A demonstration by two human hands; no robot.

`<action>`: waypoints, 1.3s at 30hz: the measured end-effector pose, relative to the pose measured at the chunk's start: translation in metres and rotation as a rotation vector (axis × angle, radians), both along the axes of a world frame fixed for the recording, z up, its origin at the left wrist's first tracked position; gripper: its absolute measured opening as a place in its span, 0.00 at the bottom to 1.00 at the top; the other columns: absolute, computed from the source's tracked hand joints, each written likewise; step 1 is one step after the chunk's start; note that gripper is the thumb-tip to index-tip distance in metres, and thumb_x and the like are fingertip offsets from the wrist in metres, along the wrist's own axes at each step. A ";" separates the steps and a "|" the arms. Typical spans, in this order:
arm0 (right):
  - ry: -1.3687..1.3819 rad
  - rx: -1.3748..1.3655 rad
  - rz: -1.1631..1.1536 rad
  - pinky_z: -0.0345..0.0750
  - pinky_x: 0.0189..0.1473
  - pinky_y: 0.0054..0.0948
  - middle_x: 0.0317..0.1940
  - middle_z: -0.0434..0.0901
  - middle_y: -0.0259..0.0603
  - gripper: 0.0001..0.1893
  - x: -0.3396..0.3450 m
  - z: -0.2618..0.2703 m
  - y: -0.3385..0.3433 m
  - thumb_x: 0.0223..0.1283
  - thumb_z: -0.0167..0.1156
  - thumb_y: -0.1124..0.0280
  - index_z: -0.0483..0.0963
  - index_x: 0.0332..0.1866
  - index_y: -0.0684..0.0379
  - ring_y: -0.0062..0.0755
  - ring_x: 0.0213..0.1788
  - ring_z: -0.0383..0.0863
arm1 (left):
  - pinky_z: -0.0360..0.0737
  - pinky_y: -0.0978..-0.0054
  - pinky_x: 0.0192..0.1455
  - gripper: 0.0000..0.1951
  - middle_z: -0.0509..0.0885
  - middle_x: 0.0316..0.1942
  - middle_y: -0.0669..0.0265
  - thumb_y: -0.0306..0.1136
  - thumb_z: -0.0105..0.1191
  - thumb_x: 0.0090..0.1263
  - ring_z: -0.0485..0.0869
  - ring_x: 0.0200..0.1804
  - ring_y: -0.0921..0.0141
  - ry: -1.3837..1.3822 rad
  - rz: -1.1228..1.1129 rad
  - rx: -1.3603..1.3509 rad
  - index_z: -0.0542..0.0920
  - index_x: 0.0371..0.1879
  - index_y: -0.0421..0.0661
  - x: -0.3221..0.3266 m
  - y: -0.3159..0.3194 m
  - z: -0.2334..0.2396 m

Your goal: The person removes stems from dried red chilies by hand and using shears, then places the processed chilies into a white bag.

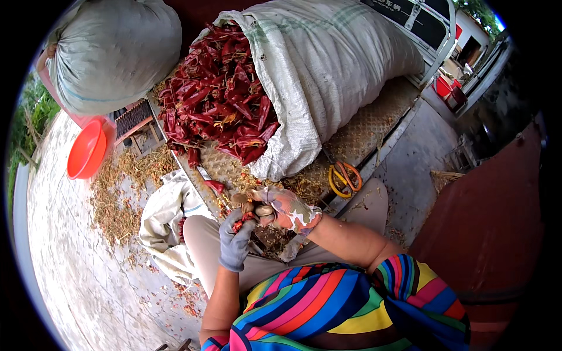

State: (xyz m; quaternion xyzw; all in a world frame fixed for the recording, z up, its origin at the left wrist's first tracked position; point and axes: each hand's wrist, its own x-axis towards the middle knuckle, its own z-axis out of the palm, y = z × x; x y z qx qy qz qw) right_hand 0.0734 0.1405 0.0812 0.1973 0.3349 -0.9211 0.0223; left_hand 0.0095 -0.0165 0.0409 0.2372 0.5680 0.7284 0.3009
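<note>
My left hand (pixel 237 239), in a grey glove, is closed on a crumpled red dried chili pepper (pixel 243 223). Against it is my right hand (pixel 281 210), in a camouflage glove with worn brown fingertips; its fingers are curled, and whether they grip the same pepper cannot be told. Just beyond my hands a single dried chili (pixel 214 186) lies on the metal truck bed (pixel 364 127). A heap of dried red chilies (pixel 219 96) spills from the mouth of a large white woven sack (pixel 333 66). Scissors with orange and yellow handles (pixel 345 179) lie to the right of my hands.
A second, tied white sack (pixel 118 52) stands at the upper left. Below it are a red plastic basin (pixel 87 149) and a small stool (pixel 137 125). An open woven sack (pixel 164 228) lies beside my left leg. Stems and seeds (pixel 116 206) litter the concrete ground. Metal railing (pixel 443 48) rises at the upper right.
</note>
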 end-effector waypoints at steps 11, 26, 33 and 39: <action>0.035 2.098 0.352 0.78 0.44 0.40 0.45 0.79 0.46 0.22 -0.030 0.033 0.013 0.55 0.61 0.58 0.73 0.58 0.40 0.44 0.45 0.81 | 0.74 0.70 0.42 0.11 0.74 0.31 0.65 0.33 0.53 0.68 0.73 0.35 0.70 -0.384 -0.043 0.394 0.72 0.44 0.43 -0.005 -0.006 -0.007; -0.080 2.036 0.384 0.77 0.38 0.44 0.30 0.81 0.49 0.14 -0.086 -0.019 0.012 0.54 0.57 0.63 0.76 0.45 0.53 0.50 0.35 0.82 | 0.74 0.78 0.48 0.09 0.78 0.41 0.64 0.22 0.51 0.63 0.76 0.42 0.73 -0.172 0.195 0.326 0.74 0.43 0.42 -0.013 -0.012 0.000; 0.141 2.066 0.538 0.77 0.36 0.44 0.30 0.81 0.46 0.13 -0.033 0.047 0.013 0.50 0.56 0.62 0.77 0.39 0.56 0.50 0.34 0.82 | 0.74 0.81 0.43 0.10 0.79 0.40 0.68 0.22 0.51 0.63 0.76 0.40 0.78 0.167 0.279 0.101 0.75 0.43 0.42 -0.006 -0.004 0.010; 0.278 1.878 0.272 0.79 0.40 0.38 0.37 0.82 0.47 0.17 -0.022 0.050 0.005 0.52 0.62 0.61 0.75 0.46 0.57 0.47 0.38 0.83 | 0.77 0.86 0.24 0.18 0.80 0.39 0.68 0.27 0.52 0.67 0.80 0.30 0.78 -0.122 0.129 0.111 0.67 0.56 0.44 -0.010 -0.006 0.009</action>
